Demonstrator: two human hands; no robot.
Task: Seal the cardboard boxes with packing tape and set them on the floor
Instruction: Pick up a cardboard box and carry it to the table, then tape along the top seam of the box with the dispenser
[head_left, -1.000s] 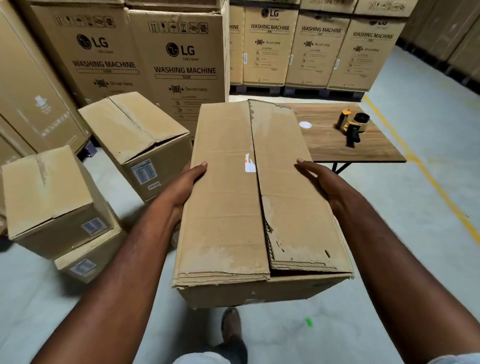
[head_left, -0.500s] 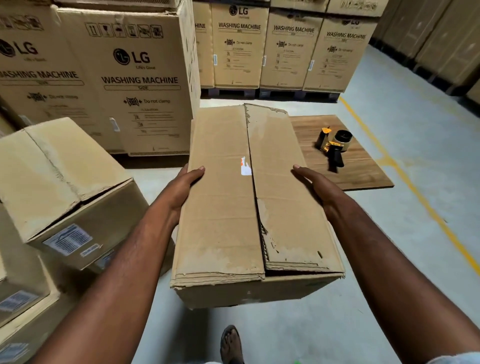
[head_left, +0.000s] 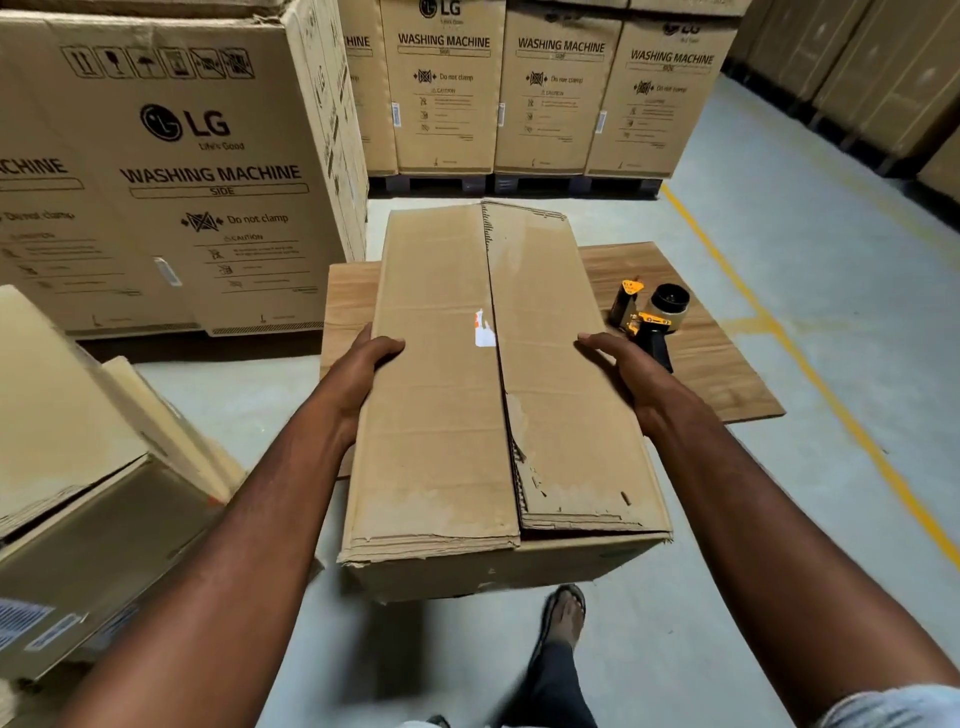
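Concrete floor (head_left: 810, 218), hands (head_left: 358, 369) gripping box (head_left: 441, 426) side edges, table (head_left: 727, 379) ahead

I count one cardboard box (head_left: 441, 415), carried by two hands: my left hand (head_left: 363, 364) and my right hand (head_left: 623, 369). One tape dispenser (head_left: 649, 317) lies on the one wooden tabletop (head_left: 717, 374). Six washing-machine cartons (head_left: 208, 171) show lettering I can read; the plain ones at far right I cannot count. At least two smaller boxes (head_left: 78, 415) sit at my left. One sandalled foot (head_left: 563, 618) shows below.
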